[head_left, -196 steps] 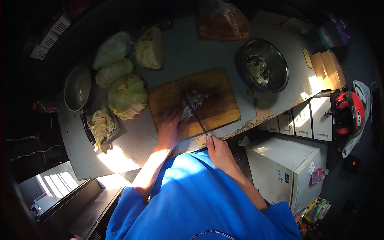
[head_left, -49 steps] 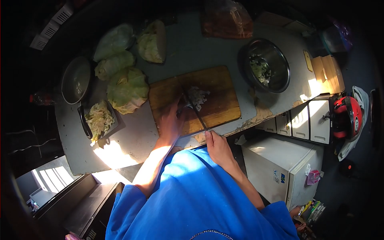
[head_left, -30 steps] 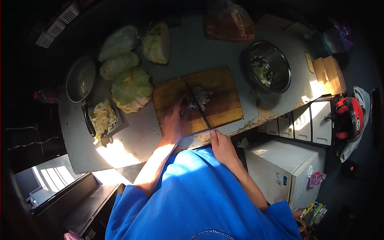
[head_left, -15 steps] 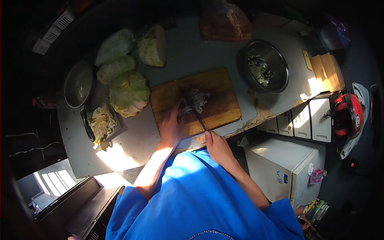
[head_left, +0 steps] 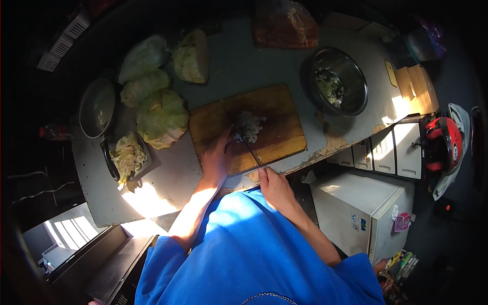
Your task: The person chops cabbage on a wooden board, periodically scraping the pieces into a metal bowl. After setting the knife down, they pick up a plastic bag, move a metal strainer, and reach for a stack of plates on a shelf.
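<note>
A wooden cutting board lies on the table with a small pile of chopped pale vegetable near its middle. My right hand is closed around the handle of a knife at the board's front edge; the blade reaches up to the pile. My left hand rests over the left part of the board, fingertips near the blade's far end. Shadow hides whether those fingers press on anything. To the right, a metal bowl holds chopped green and white pieces.
Cabbage heads and a half cabbage sit left of the board. Further left are a pan and shredded cabbage. A plastic bag lies at the back. A white cabinet stands below the table's right side.
The view has shifted very slightly. Both hands and the knife keep nearly the same places on the board.
</note>
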Demonstrator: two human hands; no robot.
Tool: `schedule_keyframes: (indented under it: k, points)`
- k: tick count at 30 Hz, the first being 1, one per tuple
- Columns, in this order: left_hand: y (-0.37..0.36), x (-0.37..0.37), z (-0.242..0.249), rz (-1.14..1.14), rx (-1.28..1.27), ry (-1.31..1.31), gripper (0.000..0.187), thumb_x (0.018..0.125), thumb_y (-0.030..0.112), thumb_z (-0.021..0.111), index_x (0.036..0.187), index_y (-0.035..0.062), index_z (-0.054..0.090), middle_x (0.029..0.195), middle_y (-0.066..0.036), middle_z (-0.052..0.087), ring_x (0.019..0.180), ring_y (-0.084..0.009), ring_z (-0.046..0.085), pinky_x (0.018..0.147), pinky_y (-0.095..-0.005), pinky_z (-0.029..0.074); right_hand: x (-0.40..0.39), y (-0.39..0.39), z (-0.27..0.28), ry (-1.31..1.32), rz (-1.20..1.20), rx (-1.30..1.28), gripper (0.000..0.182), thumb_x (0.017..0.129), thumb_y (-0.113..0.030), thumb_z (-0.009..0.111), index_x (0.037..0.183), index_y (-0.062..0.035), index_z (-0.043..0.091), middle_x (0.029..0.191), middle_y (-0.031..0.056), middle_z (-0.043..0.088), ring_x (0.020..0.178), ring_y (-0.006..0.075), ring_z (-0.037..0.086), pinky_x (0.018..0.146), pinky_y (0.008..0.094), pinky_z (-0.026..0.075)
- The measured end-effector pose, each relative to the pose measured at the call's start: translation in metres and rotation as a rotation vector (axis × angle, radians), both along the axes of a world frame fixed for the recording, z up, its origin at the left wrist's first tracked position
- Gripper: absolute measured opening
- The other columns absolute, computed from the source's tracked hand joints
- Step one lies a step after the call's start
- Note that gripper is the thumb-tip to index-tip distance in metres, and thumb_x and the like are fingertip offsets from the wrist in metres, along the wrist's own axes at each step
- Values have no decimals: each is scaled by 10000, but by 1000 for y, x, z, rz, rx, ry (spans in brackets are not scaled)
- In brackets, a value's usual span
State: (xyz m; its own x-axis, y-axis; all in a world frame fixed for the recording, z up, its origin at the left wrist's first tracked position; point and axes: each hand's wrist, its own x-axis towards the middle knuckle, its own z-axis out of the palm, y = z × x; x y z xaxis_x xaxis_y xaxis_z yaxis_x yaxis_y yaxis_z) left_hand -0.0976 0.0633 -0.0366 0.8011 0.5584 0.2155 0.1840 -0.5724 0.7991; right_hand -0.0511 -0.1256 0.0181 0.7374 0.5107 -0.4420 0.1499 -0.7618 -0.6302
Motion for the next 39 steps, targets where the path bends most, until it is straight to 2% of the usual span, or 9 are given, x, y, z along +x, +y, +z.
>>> schedule_keyframes:
  k: [5, 7, 9, 13, 15, 18, 25, 37, 39]
  points:
    - [-8, -4, 4, -13, 282, 69, 461, 900, 61, 691, 1348, 141, 622, 1072, -158, 733, 956, -337, 718, 802, -404, 583, -1, 4, 2, -36, 17, -153, 434, 1081, -335, 419, 954, 43, 589, 849, 302, 655, 859, 539, 613, 724, 551, 481]
    - [-6, -5, -2, 12, 287, 16, 406, 903, 84, 716, 1304, 121, 660, 1029, -152, 746, 921, -315, 728, 774, -406, 580, 0, -3, -9, 16, -25, 83, 438, 1084, -334, 412, 963, 47, 591, 859, 301, 658, 867, 528, 622, 733, 532, 486]
    - [-2, -2, -3, 26, 11, -37, 392, 904, 112, 728, 1291, 100, 663, 1039, -153, 748, 917, -297, 733, 776, -386, 577, 6, -4, 5, 91, -26, 116, 431, 1086, -329, 412, 972, 44, 594, 864, 299, 657, 875, 525, 620, 734, 519, 489]
    - [0, 5, 10, 112, -199, 19, 384, 904, 121, 738, 1279, 85, 662, 1057, -153, 749, 902, -276, 740, 765, -351, 577, 7, -9, 10, 97, -59, 133, 409, 1087, -321, 421, 997, 33, 604, 861, 292, 654, 888, 523, 611, 731, 488, 493]
    - [1, 5, 10, 67, -321, 84, 364, 910, 85, 694, 1272, 81, 653, 1080, -195, 720, 943, -354, 725, 803, -408, 580, 5, -6, 14, 86, -55, 144, 400, 1085, -317, 425, 993, 30, 602, 861, 293, 655, 888, 524, 610, 727, 493, 493]
    - [-3, 6, 4, 80, -79, 61, 400, 913, 81, 688, 1308, 88, 624, 1076, -210, 716, 946, -361, 724, 810, -423, 581, 0, 1, 12, 49, -41, 134, 390, 1080, -312, 435, 974, 27, 597, 852, 296, 657, 875, 528, 611, 716, 514, 495]
    - [-8, 1, 8, 96, -24, 41, 425, 912, 51, 665, 1328, 103, 592, 1062, -211, 713, 940, -369, 722, 792, -443, 583, -6, 8, 0, -81, 16, -97, 398, 1065, -324, 451, 927, 20, 597, 806, 307, 650, 815, 546, 608, 689, 596, 487]
    - [-6, 2, 4, 102, -71, -18, 356, 904, 73, 709, 1252, 79, 636, 1033, -180, 741, 936, -315, 743, 790, -382, 584, 3, 0, 18, 36, -80, 121, 377, 1076, -299, 447, 941, 24, 588, 800, 297, 632, 831, 535, 599, 669, 540, 473]
    - [-6, 9, 0, 83, -64, 33, 412, 913, 74, 674, 1311, 125, 578, 1061, -184, 717, 970, -367, 712, 802, -450, 574, 2, 0, 15, 20, -70, 133, 371, 1074, -293, 453, 939, 25, 587, 791, 296, 630, 819, 535, 599, 665, 541, 471]
